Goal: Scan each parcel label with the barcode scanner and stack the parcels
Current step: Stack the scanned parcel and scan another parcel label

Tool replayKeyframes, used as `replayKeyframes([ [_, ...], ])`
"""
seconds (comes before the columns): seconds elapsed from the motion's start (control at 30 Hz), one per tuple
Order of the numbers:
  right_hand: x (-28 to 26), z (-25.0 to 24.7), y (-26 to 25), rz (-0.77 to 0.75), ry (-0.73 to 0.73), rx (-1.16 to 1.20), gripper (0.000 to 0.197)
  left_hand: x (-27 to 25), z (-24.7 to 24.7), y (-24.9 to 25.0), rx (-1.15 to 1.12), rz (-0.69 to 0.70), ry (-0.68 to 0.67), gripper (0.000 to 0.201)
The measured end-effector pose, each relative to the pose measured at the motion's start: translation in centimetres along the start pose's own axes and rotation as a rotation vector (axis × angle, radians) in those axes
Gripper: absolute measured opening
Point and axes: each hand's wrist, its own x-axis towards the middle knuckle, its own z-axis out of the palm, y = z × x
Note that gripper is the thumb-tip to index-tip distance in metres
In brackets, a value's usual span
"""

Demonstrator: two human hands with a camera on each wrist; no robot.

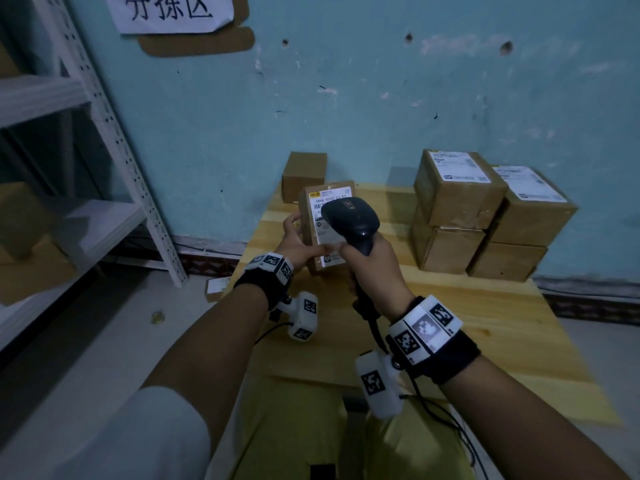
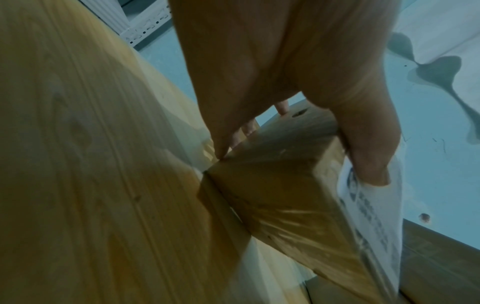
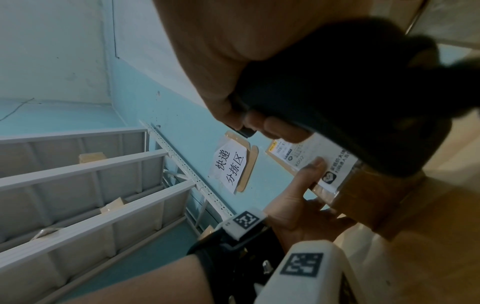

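My left hand point(image 1: 298, 241) holds a brown cardboard parcel point(image 1: 308, 216) tilted up on the wooden table point(image 1: 485, 323), thumb on its white label point(image 1: 330, 202) and fingers behind it. The left wrist view shows the parcel point(image 2: 280, 195) with my thumb point(image 2: 369, 160) pressed on the label edge. My right hand point(image 1: 375, 268) grips the handle of a black barcode scanner point(image 1: 349, 216), whose head hangs just over the label. In the right wrist view the scanner point(image 3: 363, 98) covers most of the label point(image 3: 311, 156).
Two stacks of labelled parcels point(image 1: 485, 209) stand at the table's back right by the blue wall. One small plain box point(image 1: 304, 174) sits at the back left. A white metal shelf point(image 1: 114, 140) with boxes stands to the left. A small parcel point(image 1: 216, 287) lies on the floor.
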Motion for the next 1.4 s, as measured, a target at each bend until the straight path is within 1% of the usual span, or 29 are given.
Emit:
replayKeyframes([
  [0.07, -0.1, -0.2, -0.2, -0.006, 0.0, 0.024, 0.01, 0.1, 0.0, -0.1, 0.001, -0.004, 0.002, 0.098],
  [0.2, -0.1, -0.3, -0.5, 0.0, -0.011, 0.044, 0.016, 0.1, 0.0, -0.1, 0.016, -0.001, 0.003, 0.095],
  [0.37, -0.4, -0.4, -0.8, 0.046, -0.019, 0.075, 0.023, 0.3, -0.1, -0.2, 0.017, -0.015, -0.004, 0.097],
  [0.43, -0.6, -0.6, -1.1, 0.059, -0.011, 0.097, 0.025, 0.3, -0.1, 0.1, 0.014, -0.027, 0.006, 0.093],
  [0.53, -0.4, -1.0, -1.1, 0.061, 0.014, 0.094, 0.022, 0.8, 0.0, 0.6, -0.001, -0.063, 0.03, 0.087],
  [0.63, 0.3, -1.7, -1.0, 0.069, 0.046, 0.089, 0.014, 1.6, 0.3, 1.2, 0.003, -0.123, 0.083, 0.082],
  [0.7, 1.0, -2.4, -0.9, 0.085, 0.069, 0.118, 0.014, 1.9, 0.9, 1.8, -0.002, -0.189, 0.069, 0.076],
  [0.8, 2.2, -3.4, -0.3, 0.07, 0.135, 0.09, 0.022, 2.1, 2.2, 2.5, 0.029, -0.255, 0.006, 0.061],
  [0.87, 2.8, -4.2, 0.2, 0.053, 0.157, 0.014, 0.02, 2.5, 3.0, 2.8, 0.065, -0.295, -0.041, 0.065],
  [0.93, 3.2, -4.7, 0.4, 0.051, 0.168, -0.034, 0.018, 3.1, 3.8, 2.8, 0.093, -0.324, -0.069, 0.076],
  [1.0, 3.6, -5.1, 0.8, 0.067, 0.182, -0.032, 0.023, 3.7, 4.7, 2.9, 0.127, -0.343, -0.099, 0.091],
  [1.07, 3.9, -5.2, 1.0, 0.082, 0.2, -0.013, 0.027, 4.5, 5.5, 3.0, 0.142, -0.36, -0.118, 0.1],
  [1.17, 4.4, -5.5, 1.3, 0.095, 0.218, -0.011, 0.025, 5.9, 6.7, 2.7, 0.127, -0.376, -0.138, 0.103],
  [1.27, 4.8, -5.9, 1.5, 0.092, 0.213, -0.045, 0.027, 7.5, 7.7, 1.6, 0.091, -0.365, -0.115, 0.1],
  [1.33, 4.9, -6.0, 1.5, 0.087, 0.213, -0.056, 0.027, 7.8, 8.1, 1.3, 0.079, -0.366, -0.109, 0.105],
  [1.37, 4.9, -6.0, 1.5, 0.081, 0.216, -0.061, 0.026, 7.6, 8.4, 1.5, 0.079, -0.362, -0.12, 0.104],
  [1.4, 5.0, -6.0, 1.6, 0.075, 0.219, -0.068, 0.027, 7.1, 8.5, 1.9, 0.079, -0.353, -0.13, 0.098],
])
